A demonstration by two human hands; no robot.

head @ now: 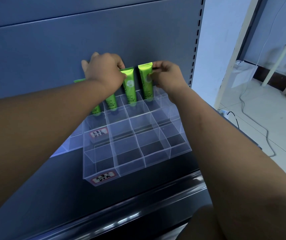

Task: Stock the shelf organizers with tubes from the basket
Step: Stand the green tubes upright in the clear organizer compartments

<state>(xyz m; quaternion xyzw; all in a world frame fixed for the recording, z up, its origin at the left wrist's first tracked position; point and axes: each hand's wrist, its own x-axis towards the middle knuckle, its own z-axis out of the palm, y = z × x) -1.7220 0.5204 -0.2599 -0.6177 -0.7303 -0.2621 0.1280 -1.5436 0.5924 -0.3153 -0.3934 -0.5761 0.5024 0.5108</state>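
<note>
A clear acrylic organizer (135,153) with stepped compartments sits on the dark shelf. Several green tubes stand cap-down in its back row. My right hand (166,77) pinches the top of the rightmost tube (145,82). My left hand (104,68) grips the upper part of another tube (129,85) and covers the tops of two tubes further left (112,103). The front and middle rows of compartments hold nothing. The basket is out of view.
A second clear organizer (66,144) lies to the left, mostly behind my left arm. The grey shelf back panel (69,49) stands right behind the tubes. The glossy shelf front edge (138,213) runs below. A cable (253,118) crosses the tiled floor at right.
</note>
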